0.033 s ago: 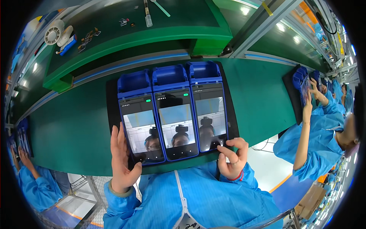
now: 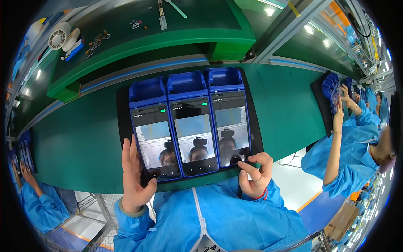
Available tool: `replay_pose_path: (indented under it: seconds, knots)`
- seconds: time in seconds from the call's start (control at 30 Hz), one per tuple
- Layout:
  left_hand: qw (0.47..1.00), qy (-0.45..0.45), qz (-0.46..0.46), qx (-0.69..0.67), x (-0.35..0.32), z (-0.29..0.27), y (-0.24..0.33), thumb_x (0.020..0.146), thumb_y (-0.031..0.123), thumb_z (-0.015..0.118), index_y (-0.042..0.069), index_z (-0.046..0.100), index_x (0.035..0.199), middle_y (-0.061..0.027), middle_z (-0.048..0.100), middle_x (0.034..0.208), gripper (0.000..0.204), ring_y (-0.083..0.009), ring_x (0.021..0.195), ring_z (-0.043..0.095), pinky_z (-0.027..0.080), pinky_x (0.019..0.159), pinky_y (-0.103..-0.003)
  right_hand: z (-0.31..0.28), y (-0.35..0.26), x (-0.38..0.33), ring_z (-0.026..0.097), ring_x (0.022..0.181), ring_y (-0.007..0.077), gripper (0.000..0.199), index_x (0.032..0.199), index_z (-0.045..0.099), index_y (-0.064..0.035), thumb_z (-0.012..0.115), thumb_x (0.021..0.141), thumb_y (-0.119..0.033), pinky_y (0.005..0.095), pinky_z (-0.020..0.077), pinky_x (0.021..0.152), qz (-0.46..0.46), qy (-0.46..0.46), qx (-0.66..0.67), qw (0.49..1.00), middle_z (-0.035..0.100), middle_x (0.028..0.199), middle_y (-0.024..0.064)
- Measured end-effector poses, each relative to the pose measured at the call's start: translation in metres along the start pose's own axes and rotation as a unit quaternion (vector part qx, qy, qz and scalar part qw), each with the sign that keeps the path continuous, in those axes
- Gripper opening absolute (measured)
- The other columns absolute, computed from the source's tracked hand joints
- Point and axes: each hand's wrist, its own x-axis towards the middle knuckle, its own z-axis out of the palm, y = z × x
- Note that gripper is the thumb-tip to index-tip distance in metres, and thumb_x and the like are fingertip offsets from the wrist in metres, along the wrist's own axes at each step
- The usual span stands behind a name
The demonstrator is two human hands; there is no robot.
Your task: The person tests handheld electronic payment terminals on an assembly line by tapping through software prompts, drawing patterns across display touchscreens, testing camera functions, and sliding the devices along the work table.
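Note:
Three blue handheld terminals with touchscreens lie side by side: the left terminal (image 2: 154, 145), the middle terminal (image 2: 195, 138) and the right terminal (image 2: 231, 126). Each has a hollow blue compartment at its far end, and each screen shows a live camera picture. My left hand (image 2: 135, 178) is open, its fingers stretched along the left terminal's side and its thumb by the near corner. Over the right terminal's lower screen, my right hand (image 2: 257, 174) points its index finger at the dark strip, other fingers loosely bent and holding nothing. Whether that fingertip touches the glass I cannot tell.
A black mat (image 2: 124, 110) lies under the terminals on the green table (image 2: 281, 105). Beyond it, a raised green shelf (image 2: 168, 46) carries a small white fan (image 2: 58, 35), a pen-like tool (image 2: 163, 17) and small parts. Co-workers in blue sit at both sides.
My right index fingertip has shifted very slightly left and nearer to me along the right terminal's lower screen. The terminals and my left hand stay in place.

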Motion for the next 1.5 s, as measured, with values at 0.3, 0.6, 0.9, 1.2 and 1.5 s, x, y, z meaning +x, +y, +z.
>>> replay_pose_path:
  seconds: [0.3, 0.6, 0.9, 1.2, 1.5]
  knots:
    - [1.0, -0.01, 0.007, -0.027, 0.001, -0.006, -0.004, 0.056, -0.002, 0.048, 0.005, 0.001, 0.144, -0.0253, 0.014, 0.147, 0.1, -0.0365, 0.134, 0.024, 0.022, 0.108, -0.043, -0.002, -0.006, 0.001, 0.043, 0.075, 0.0219, 0.025, 0.088, 0.069, -0.0083, 0.064, 0.064, -0.008, 0.0333, 0.0366, 0.063, -0.016, -0.046, -0.039, 0.998, 0.045, 0.087, 0.0082]
    - [0.997, -0.013, -0.007, -0.082, -0.002, -0.011, -0.002, 0.055, -0.002, 0.046, 0.007, 0.002, 0.145, -0.026, 0.013, 0.147, 0.101, -0.0374, 0.133, 0.026, 0.023, 0.108, -0.044, 0.007, -0.014, 0.007, 0.044, 0.079, 0.0213, 0.04, 0.096, 0.069, -0.0149, 0.068, 0.057, -0.012, 0.0354, 0.0334, 0.071, -0.028, -0.058, -0.074, 0.995, 0.05, 0.087, 0.0044]
    - [0.998, -0.012, -0.007, -0.065, 0.001, -0.007, -0.003, 0.061, -0.007, 0.051, 0.008, 0.002, 0.145, -0.0232, 0.012, 0.148, 0.098, -0.0368, 0.134, 0.023, 0.026, 0.106, -0.045, 0.039, -0.05, 0.029, 0.046, 0.083, 0.0162, 0.038, 0.095, 0.07, -0.0211, 0.072, 0.057, -0.025, 0.0342, 0.0326, 0.078, -0.099, -0.111, -0.042, 0.988, 0.054, 0.097, -0.0006]
    - [1.0, -0.003, 0.009, -0.017, 0.0, -0.006, -0.004, 0.065, -0.008, 0.055, 0.007, 0.001, 0.144, -0.0222, 0.014, 0.148, 0.098, -0.0355, 0.131, 0.03, 0.03, 0.105, -0.043, 0.003, 0.003, 0.015, 0.049, 0.087, 0.0252, 0.038, 0.105, 0.063, -0.0014, 0.062, 0.067, 0.001, 0.0327, 0.0443, 0.073, 0.084, 0.017, -0.008, 0.996, 0.047, 0.102, 0.0142]
    - [0.998, 0.012, 0.003, -0.056, 0.001, -0.005, -0.006, 0.06, -0.002, 0.049, 0.007, 0.005, 0.144, -0.0247, 0.018, 0.146, 0.096, -0.0367, 0.129, 0.033, 0.029, 0.105, -0.045, 0.004, 0.035, 0.036, 0.051, 0.113, 0.0274, 0.037, 0.127, 0.041, 0.0054, 0.041, 0.093, -0.011, 0.0331, 0.0384, 0.097, 0.283, -0.009, 0.107, 0.953, 0.051, 0.12, 0.0215]
